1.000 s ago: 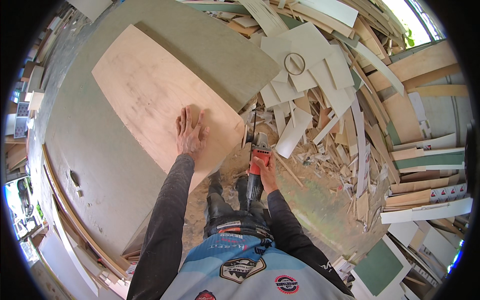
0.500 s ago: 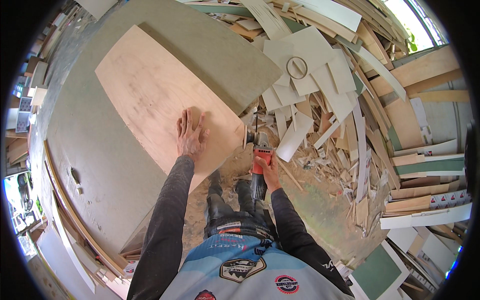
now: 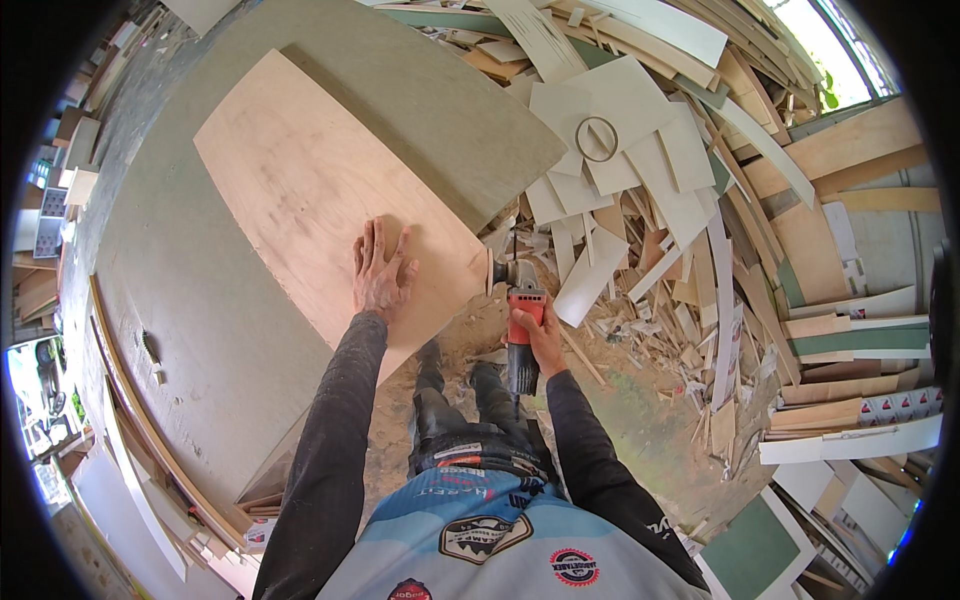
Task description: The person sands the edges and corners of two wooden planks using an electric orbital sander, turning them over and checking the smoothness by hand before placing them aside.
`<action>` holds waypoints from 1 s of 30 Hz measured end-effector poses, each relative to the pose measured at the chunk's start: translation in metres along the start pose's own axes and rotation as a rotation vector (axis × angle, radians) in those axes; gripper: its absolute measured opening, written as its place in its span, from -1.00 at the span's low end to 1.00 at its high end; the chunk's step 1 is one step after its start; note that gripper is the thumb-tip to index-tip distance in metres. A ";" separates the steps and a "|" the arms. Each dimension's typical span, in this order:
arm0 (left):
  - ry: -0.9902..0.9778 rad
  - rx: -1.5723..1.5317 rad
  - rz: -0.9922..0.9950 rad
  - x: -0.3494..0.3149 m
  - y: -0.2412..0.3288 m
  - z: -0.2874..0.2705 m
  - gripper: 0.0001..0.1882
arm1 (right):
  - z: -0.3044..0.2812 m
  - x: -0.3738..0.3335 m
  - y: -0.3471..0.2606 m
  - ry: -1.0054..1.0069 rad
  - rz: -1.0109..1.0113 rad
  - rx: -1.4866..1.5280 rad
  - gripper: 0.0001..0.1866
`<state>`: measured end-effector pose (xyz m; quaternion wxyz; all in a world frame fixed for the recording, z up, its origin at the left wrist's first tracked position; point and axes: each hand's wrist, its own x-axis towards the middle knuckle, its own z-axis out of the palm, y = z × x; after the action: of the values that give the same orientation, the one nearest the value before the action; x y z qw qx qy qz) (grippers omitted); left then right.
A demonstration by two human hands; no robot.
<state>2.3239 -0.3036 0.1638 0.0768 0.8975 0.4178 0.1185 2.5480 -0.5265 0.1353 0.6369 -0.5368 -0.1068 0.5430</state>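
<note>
Pale wood makes the panel (image 3: 320, 190), which lies flat on the grey-green table (image 3: 170, 250), with its near end reaching out past the table edge toward your legs. Your left hand (image 3: 382, 270) is laid on top of it, palm down and fingers a little spread; it grips nothing and only presses. Your right hand (image 3: 545, 337) is closed around the red and black grinder (image 3: 522, 318), whose disc (image 3: 491, 272) stands at the right edge of the panel, near the corner; it seems to touch, but I cannot tell if it turns. For good work, I would advise a light and even pressure, with the disc face parallel to the edge, because a tilt could dig a hollow there. Since only 1 hand carries the tool, a firm wrist should matter much. The left palm should press over the supported part, well apart from the disc, as the overhanging end may shake. Please mind also the scraps (image 3: 690, 320) on the floor beside you, for steady footing.
</note>
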 end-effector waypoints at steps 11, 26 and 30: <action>0.006 -0.007 0.005 -0.001 -0.001 0.003 -0.37 | -0.008 0.010 -0.008 -0.012 0.015 -0.049 -0.37; -0.266 -0.026 0.221 -0.005 0.005 -0.013 0.05 | -0.005 -0.017 -0.007 0.050 0.019 -0.031 -0.46; -0.316 -0.097 0.271 -0.020 0.036 -0.033 0.26 | 0.010 -0.042 0.015 0.184 0.004 0.054 -0.44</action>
<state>2.3290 -0.3405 0.2011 0.1681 0.9481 0.2698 0.0055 2.5158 -0.5574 0.1457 0.6572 -0.5671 -0.0322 0.4954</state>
